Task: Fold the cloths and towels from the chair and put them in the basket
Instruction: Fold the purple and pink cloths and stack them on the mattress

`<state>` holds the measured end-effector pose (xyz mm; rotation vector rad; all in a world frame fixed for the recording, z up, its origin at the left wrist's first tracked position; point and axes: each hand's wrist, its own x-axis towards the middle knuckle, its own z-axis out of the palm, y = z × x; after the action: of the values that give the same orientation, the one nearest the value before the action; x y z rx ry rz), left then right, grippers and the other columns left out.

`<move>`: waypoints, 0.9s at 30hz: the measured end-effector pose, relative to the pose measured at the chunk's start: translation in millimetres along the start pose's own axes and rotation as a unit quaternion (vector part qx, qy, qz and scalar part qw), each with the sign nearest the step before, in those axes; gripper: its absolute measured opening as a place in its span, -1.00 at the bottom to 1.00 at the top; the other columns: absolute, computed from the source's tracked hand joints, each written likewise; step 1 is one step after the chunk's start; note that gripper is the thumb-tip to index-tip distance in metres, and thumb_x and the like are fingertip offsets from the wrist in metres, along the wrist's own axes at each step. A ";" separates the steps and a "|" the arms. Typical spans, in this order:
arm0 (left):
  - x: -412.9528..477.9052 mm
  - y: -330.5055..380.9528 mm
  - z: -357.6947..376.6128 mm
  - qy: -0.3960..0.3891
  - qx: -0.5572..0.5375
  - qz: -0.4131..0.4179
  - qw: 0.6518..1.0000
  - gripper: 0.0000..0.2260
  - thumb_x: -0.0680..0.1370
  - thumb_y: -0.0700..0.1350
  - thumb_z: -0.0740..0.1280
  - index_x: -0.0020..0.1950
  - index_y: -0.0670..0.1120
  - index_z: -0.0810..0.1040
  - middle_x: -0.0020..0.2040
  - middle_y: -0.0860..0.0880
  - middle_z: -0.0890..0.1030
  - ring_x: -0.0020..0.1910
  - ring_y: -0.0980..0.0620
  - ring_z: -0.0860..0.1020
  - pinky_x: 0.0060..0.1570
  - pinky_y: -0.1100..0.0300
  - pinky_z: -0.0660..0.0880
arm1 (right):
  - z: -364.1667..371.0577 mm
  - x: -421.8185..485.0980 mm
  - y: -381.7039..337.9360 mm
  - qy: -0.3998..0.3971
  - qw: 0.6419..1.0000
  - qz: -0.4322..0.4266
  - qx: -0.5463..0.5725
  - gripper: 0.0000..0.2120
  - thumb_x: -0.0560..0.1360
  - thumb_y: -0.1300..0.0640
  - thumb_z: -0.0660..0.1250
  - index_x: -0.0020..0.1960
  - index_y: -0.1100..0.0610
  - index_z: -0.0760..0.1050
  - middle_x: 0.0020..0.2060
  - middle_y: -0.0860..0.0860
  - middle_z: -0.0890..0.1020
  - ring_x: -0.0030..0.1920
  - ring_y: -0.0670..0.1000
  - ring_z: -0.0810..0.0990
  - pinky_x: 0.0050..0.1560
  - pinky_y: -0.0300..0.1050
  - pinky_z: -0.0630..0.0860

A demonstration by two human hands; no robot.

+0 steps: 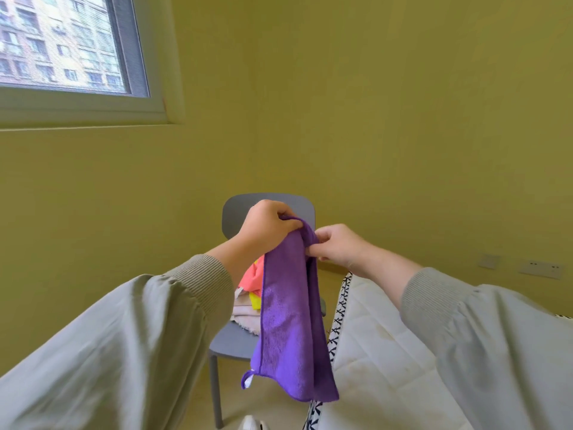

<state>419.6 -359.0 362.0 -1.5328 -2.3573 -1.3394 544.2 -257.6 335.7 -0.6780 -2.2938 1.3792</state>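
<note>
Yellow-green walls (372,103) meeting at far corner. White-framed window (62,41) upper left, daylight, apartment block outside. Two wall sockets (541,269) low on right. White quilted mattress (387,352), black-patterned edge, near right.

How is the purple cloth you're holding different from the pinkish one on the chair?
The purple cloth hangs in the air, held at its top by the left hand and right hand; the pink cloth lies on the pile on the grey chair. The purple cloth shows full length; the pink cloth is mostly hidden behind it. Both are plain, single-coloured cloths.
</note>
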 end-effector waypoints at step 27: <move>-12.4 -10.4 -3.7 -0.013 0.003 -0.026 1.000 -0.84 0.53 -0.11 0.36 -0.17 -0.19 0.58 -0.34 -0.01 0.55 -0.32 0.03 0.43 -0.34 0.23 0.32 | -10.2 -1.2 -8.6 -0.103 0.970 0.021 0.220 -0.69 0.54 0.36 0.21 0.27 0.32 0.45 0.01 0.19 0.59 -0.09 0.08 0.59 -0.13 -0.18 0.57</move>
<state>416.7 -372.1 352.2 -1.5059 -2.4300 -1.3287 548.9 -254.5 347.8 -0.4588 -2.0128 1.9748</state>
